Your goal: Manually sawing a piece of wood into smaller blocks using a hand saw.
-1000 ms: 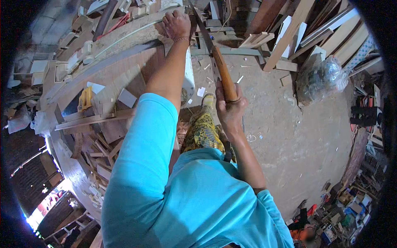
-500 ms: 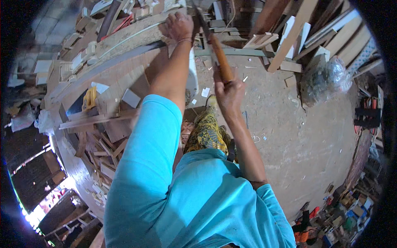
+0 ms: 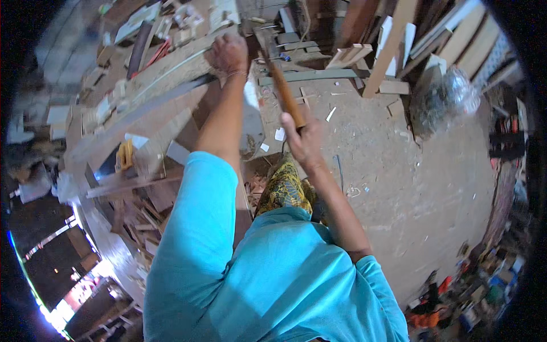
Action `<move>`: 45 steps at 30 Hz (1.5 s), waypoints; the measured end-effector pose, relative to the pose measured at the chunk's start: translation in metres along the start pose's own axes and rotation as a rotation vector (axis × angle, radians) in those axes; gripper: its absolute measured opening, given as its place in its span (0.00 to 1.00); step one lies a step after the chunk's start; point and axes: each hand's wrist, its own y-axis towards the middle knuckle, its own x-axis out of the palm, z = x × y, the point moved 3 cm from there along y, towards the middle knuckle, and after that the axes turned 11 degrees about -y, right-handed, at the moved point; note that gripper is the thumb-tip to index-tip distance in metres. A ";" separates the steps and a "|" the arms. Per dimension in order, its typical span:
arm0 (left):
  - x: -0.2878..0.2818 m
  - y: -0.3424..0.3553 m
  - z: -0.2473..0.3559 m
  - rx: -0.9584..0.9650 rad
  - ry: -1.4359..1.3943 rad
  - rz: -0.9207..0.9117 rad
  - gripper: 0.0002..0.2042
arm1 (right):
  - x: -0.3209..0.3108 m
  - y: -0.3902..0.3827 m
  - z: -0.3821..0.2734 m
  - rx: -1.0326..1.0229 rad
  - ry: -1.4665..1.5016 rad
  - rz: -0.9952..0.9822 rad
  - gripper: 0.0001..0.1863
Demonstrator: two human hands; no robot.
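Observation:
My left hand point(image 3: 231, 52) is closed, fingers curled down over the end of a long pale wooden board point(image 3: 162, 67) on the workbench. What lies beneath the fingers is hidden. Just right of it, my right hand point(image 3: 305, 142) grips the butt of a long, straight wooden handle, thumb laid along it. The handle belongs to what looks like a handsaw point(image 3: 286, 97), slanting up and left. Its thin metal blade is blurred and passes close beside the board's end and my left hand.
Wood offcuts and a yellow-handled tool point(image 3: 124, 155) lie on the bench at left. Boards point(image 3: 393, 48) lean at the far right beside a clear plastic bag point(image 3: 447, 102). Scraps litter the concrete floor point(image 3: 410, 188). Mixed clutter point(image 3: 467, 299) is piled at lower right.
My right hand and the handsaw have shifted slightly left and nearer to me. My left hand appears a little further left and lower, as the whole view has shifted slightly.

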 end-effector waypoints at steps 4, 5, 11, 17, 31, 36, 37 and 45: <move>-0.012 0.004 0.004 0.107 0.056 0.085 0.10 | -0.002 0.001 -0.004 0.013 -0.065 -0.011 0.19; -0.012 0.004 0.002 0.084 0.084 0.064 0.11 | -0.001 0.001 0.002 0.052 -0.038 -0.032 0.19; -0.010 0.003 -0.004 0.017 0.091 -0.087 0.12 | 0.005 -0.003 0.008 0.052 0.018 -0.029 0.16; 0.006 0.008 -0.013 -0.048 0.127 -0.159 0.12 | 0.005 0.008 -0.015 0.097 0.054 0.000 0.22; 0.035 0.004 -0.023 -0.079 0.075 -0.083 0.15 | 0.011 0.001 -0.001 0.029 -0.015 0.134 0.16; 0.019 0.014 -0.015 -0.181 0.095 -0.254 0.13 | 0.021 -0.008 0.011 -0.054 0.075 0.131 0.15; 0.016 0.014 -0.014 -0.183 0.087 -0.289 0.14 | 0.020 -0.008 0.011 -0.050 0.075 0.133 0.15; 0.001 0.027 -0.006 -0.296 0.067 -0.359 0.21 | 0.017 -0.005 0.013 -0.002 0.062 0.184 0.14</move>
